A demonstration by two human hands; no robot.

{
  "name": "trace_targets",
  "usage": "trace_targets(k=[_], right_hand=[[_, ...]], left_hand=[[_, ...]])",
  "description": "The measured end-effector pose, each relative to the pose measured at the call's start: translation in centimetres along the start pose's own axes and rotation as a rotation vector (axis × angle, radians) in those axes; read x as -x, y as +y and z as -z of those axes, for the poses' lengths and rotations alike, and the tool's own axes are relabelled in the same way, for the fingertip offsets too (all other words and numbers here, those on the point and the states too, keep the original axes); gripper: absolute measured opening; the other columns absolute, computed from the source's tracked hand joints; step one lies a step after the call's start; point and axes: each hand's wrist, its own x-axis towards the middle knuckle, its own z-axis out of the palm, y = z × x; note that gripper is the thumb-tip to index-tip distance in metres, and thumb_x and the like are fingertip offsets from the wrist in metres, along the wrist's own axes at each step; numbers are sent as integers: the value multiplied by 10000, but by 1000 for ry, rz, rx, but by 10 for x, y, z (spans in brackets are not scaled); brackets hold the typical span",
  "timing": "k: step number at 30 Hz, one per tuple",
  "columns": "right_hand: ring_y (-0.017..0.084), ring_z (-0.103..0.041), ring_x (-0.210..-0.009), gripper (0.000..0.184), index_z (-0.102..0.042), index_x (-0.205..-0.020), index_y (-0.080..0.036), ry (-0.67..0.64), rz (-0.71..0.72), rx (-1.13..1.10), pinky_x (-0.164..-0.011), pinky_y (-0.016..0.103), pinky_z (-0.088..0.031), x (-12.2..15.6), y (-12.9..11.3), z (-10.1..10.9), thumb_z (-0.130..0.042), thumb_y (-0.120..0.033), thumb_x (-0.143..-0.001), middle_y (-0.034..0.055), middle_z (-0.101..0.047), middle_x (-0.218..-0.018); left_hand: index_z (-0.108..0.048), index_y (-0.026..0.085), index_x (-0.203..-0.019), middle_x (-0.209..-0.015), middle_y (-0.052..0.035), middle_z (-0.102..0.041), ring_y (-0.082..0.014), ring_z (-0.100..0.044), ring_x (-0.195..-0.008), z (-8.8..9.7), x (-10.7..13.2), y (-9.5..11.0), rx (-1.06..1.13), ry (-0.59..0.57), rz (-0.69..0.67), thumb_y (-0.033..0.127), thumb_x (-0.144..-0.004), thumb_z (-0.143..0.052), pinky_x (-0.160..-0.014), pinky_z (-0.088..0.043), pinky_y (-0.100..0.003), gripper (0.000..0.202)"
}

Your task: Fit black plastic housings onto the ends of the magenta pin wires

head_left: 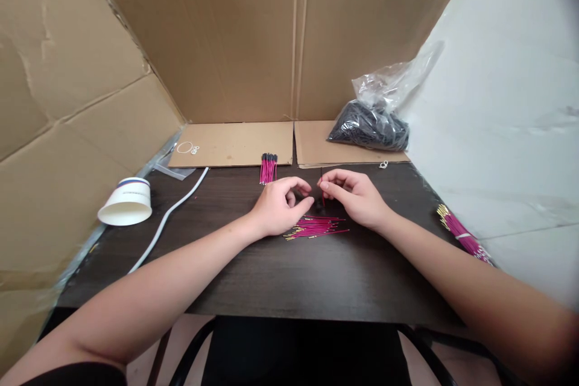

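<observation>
Pinched upright between the thumb and fingertips of my right hand (350, 193) is a thin red wire (322, 198) with a dark upper end. My left hand (287, 202) is curved just to the left of it, thumb and fingers apart, with nothing visible between them. Below both hands lies a loose pile of magenta wires (319, 227) with gold-coloured tips, partly covered by my left hand. Behind my left hand, a row of magenta wires with black ends (268, 167) lies side by side.
A clear bag of small black pieces (371, 126) sits on cardboard at the back right. A bundle of magenta wires (465, 238) lies at the right edge. To the left are a tipped paper cup (129, 200) and a white cable (168, 211). Cardboard walls (226, 36) enclose the back and left.
</observation>
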Motion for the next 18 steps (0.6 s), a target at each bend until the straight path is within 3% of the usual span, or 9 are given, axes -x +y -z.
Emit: trace_targets(k=[12,18], right_hand=[[156,-649,-698,402,-778,-1000,-193,-42,-9,-60,-723,342,-590,3,-7,-2,-804,-592,-962,56,-787,-858],[159,-642,-645,319,-799,-994,-187,46,21,57,-636,321,-551,2,-1,0,-775,-504,-974,59,-786,-805]], left_hand=[[-835,179,-965,-766,-20,-760,-93,-486,-536,-3,3,-3,56,-32,-38,355,-984,-766,-512,-384,-247,191],[-798,180,-869,-662,-4,-687,-118,-507,-544,2,0,-1,-38,100,-58,335,-983,-745,-531,-408,-267,199]])
